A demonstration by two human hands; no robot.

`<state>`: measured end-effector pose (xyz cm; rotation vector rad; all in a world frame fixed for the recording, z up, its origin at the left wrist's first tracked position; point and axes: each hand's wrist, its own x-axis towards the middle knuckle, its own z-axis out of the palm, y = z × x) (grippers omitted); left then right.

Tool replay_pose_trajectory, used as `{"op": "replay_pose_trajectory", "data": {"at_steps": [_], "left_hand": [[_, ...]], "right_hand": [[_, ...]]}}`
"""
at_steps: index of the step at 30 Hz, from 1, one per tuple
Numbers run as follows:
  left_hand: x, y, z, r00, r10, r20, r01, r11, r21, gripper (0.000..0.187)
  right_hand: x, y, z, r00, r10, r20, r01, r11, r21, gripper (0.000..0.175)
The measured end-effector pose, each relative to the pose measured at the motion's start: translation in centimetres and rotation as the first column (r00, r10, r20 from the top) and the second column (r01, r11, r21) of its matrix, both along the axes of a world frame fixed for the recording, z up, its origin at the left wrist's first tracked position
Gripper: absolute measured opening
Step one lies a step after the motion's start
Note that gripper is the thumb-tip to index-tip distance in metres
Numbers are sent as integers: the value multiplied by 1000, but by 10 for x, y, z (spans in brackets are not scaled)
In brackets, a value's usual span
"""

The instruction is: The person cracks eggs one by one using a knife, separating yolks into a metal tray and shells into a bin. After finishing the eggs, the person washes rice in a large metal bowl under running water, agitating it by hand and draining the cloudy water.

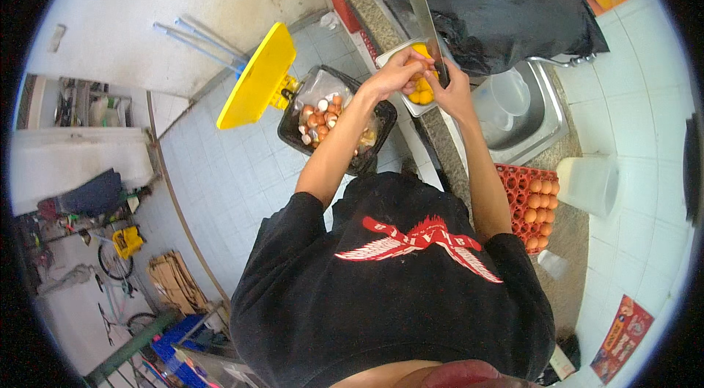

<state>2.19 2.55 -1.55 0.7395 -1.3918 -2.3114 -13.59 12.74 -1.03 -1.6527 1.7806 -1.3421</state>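
Observation:
Over a metal pan of egg yolks, my left hand is closed around a brown egg; whether its shell is cracked cannot be told. My right hand grips the black handle of a large knife, its blade pointing away from me. The thumbs of both hands are close together at the egg. To the right of my right forearm, a red egg tray holds several brown eggs on the granite counter. Several broken eggshells lie in the black bin below my left forearm.
The open black bin stands on the tiled floor beside its raised yellow lid. A black plastic bag covers the counter's far part. The steel sink holds a translucent container. Another plastic container stands near the wall.

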Motion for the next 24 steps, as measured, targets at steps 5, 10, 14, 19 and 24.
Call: {"op": "replay_pose_trajectory", "data": {"at_steps": [5, 10, 14, 19, 24], "left_hand": [[-13, -19, 7, 981, -117, 153, 141, 977, -160, 28], [-28, -20, -1, 994, -40, 105, 57, 985, -164, 25], [-25, 7, 6, 998, 43, -52, -37, 992, 121, 21], [5, 44, 20, 950, 141, -278, -29, 929, 370, 23], [52, 45, -39, 871, 400, -284, -194, 813, 550, 31]], "right_hand": [[-24, -14, -23, 987, -83, 138, 92, 994, -62, 25], [-20, -16, -16, 983, -145, 116, 150, 988, -39, 26], [-8, -11, -2, 956, -162, 245, 185, 980, -74, 32], [13, -9, 13, 976, -92, 198, 124, 980, -156, 38], [55, 0, 28, 970, 66, 233, -83, 994, 66, 47]]}}
